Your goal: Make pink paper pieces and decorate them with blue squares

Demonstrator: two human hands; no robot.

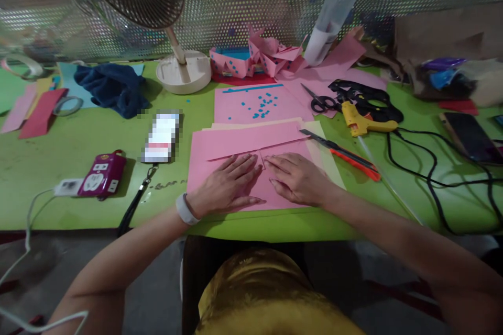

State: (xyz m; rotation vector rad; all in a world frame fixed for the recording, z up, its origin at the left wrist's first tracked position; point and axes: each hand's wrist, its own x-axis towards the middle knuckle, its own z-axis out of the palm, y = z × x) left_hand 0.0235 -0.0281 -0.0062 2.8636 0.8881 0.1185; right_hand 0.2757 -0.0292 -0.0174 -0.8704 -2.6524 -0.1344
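Lying near the bright green bench's (236, 227) front edge, the rectangular pink paper sheet (258, 187) looks light and easily creased, best taken by its margins, under a flatly spread left hand (226, 183) and a bent-fingered right hand (296, 178) whose pinch cannot be told.

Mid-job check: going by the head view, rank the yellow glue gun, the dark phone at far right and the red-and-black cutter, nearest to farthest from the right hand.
From the right hand:
1. Red-and-black cutter, just beyond it and to the right.
2. Yellow glue gun, farther forward, also right.
3. Dark phone, far right, past the cables.
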